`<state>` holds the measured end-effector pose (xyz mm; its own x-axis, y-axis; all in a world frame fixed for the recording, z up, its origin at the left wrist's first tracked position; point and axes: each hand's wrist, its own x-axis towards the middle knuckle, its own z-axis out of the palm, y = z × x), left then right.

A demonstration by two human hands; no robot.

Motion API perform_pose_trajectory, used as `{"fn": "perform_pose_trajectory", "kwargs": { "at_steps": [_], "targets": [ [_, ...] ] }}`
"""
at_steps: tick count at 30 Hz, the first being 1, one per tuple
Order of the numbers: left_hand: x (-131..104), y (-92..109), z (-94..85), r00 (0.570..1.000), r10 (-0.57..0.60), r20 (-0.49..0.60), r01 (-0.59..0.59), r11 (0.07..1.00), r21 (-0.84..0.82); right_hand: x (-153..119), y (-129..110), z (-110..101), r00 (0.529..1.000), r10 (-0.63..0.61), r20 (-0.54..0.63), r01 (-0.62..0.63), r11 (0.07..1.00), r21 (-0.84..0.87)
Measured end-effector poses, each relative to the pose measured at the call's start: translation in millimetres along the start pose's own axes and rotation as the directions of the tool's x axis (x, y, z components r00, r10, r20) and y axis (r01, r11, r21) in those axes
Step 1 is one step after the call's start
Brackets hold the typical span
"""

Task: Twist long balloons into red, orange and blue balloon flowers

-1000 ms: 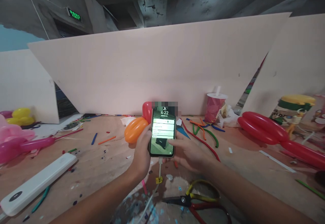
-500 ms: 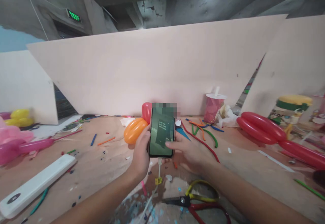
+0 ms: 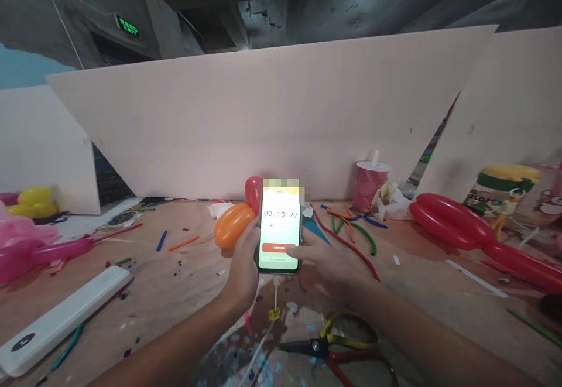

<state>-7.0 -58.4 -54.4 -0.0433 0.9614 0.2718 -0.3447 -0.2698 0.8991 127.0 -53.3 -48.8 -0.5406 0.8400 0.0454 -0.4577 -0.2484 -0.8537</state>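
Pale boards (image 3: 272,117) stand behind a littered worktop (image 3: 171,287), and right at the centre it's the phone (image 3: 280,229), raised above the surface, screen glowing, timer reading 00:13:27! It's tilted up towards the person, presumably so those digits can be read. Solid grip from the left hand (image 3: 243,264): thumb along the phone's left edge, fingers narrowed around that side, most of them hidden behind. Across to the right hand (image 3: 327,264), thumb resting over the red button (image 3: 274,247) low on the screen, the other fingers seemingly curled behind the right edge; 2 hands on 1 phone, probably for steadiness. White cable (image 3: 276,293) at its bottom edge, likely charging. Scissors (image 3: 316,348) lie nearer the person, and an orange balloon (image 3: 234,226) sits just beyond the left hand.
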Motion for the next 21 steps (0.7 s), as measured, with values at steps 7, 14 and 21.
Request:
{"fn": "perform_pose_trajectory", "kwargs": {
  "at_steps": [7,14,21],
  "targets": [
    [1.2,-1.3,-3.5,1.000,-0.026,-0.017,0.026,1.000,-0.016,-4.6,-9.3,-1.7,0.999,0.043,0.001,-0.042,0.996,-0.085],
    [0.6,-8.1,-6.3,0.990,-0.041,-0.132,0.037,0.999,-0.039,-4.0,-4.9,1.3,0.999,0.039,0.019,-0.037,0.996,-0.076],
    [-1.2,-12.0,-5.2,0.981,-0.128,-0.149,0.114,0.988,-0.101,1.1,4.3,-7.4,0.996,0.032,0.079,-0.026,0.997,-0.077]
  ]
}}
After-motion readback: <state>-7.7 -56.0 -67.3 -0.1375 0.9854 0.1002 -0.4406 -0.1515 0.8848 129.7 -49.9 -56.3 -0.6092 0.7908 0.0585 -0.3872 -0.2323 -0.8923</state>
